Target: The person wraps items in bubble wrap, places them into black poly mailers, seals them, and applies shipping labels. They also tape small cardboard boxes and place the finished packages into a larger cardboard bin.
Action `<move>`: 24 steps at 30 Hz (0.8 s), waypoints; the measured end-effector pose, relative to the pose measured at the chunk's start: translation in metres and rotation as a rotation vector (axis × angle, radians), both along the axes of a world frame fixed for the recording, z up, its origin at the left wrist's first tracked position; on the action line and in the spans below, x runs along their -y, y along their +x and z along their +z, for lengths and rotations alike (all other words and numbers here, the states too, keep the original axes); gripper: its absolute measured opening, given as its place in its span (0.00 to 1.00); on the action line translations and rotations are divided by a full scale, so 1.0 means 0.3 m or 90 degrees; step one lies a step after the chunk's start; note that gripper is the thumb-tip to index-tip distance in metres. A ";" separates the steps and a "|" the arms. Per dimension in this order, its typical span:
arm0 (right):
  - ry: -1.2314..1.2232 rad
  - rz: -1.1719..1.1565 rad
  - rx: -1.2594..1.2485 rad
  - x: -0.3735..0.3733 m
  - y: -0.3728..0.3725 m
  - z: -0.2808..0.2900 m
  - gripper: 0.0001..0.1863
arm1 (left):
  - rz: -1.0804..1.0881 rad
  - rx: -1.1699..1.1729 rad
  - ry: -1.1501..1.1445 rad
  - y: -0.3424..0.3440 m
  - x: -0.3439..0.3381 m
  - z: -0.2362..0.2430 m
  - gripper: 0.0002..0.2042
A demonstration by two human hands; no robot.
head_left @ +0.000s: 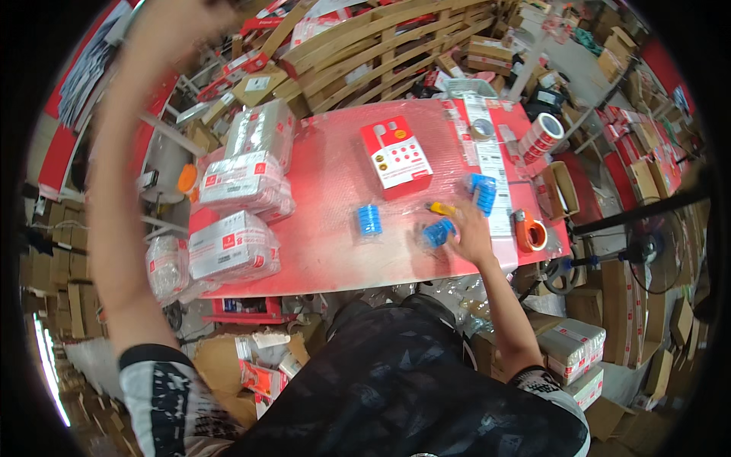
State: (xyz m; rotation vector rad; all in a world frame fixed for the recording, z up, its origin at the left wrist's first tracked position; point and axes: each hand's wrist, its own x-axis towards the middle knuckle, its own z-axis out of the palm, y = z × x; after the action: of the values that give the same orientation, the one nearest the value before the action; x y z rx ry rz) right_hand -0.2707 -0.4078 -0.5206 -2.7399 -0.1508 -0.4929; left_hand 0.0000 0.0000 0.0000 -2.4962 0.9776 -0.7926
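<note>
Past blurred left hand, can't make out grip, nor for right hand at blue roll: probably light, slick; pinch sides.

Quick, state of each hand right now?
Left hand: blurred at the top edge; open or closed cannot be told.
Right hand: fingers beside a blue item and a yellow item; grip cannot be told.

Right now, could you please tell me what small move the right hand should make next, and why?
I would probably close the right hand around the blue bundle at its fingertips: it seems the easiest to grasp, whereas the left hand is raised well away from it. Whether the grip is already firm, I cannot tell.
</note>
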 end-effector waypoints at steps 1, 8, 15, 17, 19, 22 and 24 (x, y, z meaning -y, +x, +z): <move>-0.066 0.046 -0.084 0.045 -0.106 -0.042 0.36 | 0.021 -0.036 -0.007 -0.046 0.080 -0.272 0.19; 0.108 0.063 -0.127 -0.199 0.121 -0.078 0.39 | 0.415 -0.802 -0.456 -0.540 -0.288 -2.001 0.34; 0.481 -0.185 -0.325 -0.608 0.282 -0.081 0.36 | 0.104 -0.681 -0.417 -0.751 -0.343 -1.966 0.28; 0.277 -0.218 -0.314 -0.763 0.297 -0.078 0.40 | 0.116 -0.642 -0.298 -0.800 -0.369 -1.932 0.31; 0.314 -0.184 -0.352 -0.825 0.310 -0.110 0.42 | 0.113 -0.585 -0.340 -0.802 -0.348 -1.926 0.32; 0.247 -0.041 -0.264 -0.740 0.255 -0.139 0.40 | 0.105 -0.590 -0.399 -0.772 -0.307 -1.932 0.29; 0.207 -0.007 -0.124 -0.599 0.205 -0.157 0.38 | 0.103 -0.626 -0.436 -0.753 -0.267 -1.947 0.24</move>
State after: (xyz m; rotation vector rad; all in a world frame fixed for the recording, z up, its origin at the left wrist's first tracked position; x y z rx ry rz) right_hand -0.2093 -0.2282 -0.5678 -2.4524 -0.0039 -0.2261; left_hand -0.2260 0.0801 -0.5841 -3.6093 0.7953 0.3066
